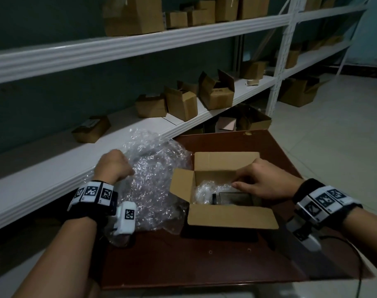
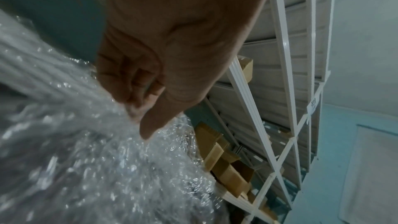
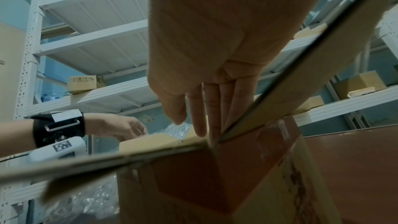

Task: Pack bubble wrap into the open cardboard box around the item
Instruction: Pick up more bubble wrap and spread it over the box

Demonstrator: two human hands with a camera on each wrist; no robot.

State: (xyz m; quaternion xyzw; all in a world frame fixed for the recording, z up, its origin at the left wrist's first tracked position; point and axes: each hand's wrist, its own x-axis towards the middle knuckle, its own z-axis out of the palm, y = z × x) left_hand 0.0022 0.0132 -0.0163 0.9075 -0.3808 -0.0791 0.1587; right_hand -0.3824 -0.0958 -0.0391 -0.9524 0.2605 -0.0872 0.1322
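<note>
From the head view, a dark brown table (image 1: 237, 261) stands on a pale tiled floor (image 1: 334, 125) beside long white shelves (image 1: 140, 46) holding small cardboard cartons, and on it the open cardboard box (image 1: 226, 214) holds a dark item (image 1: 232, 197) with some wrap beside it, while the loose bubble wrap (image 1: 153, 179) is heaped just left of the box. In the left wrist view the left hand (image 2: 163, 57) has its fingers curled, gripping the bubble wrap (image 2: 86, 159), with shelf uprights behind. In the right wrist view the right hand (image 3: 206, 67) reaches straight-fingered, holding nothing, down past the box flaps (image 3: 133, 156).
</note>
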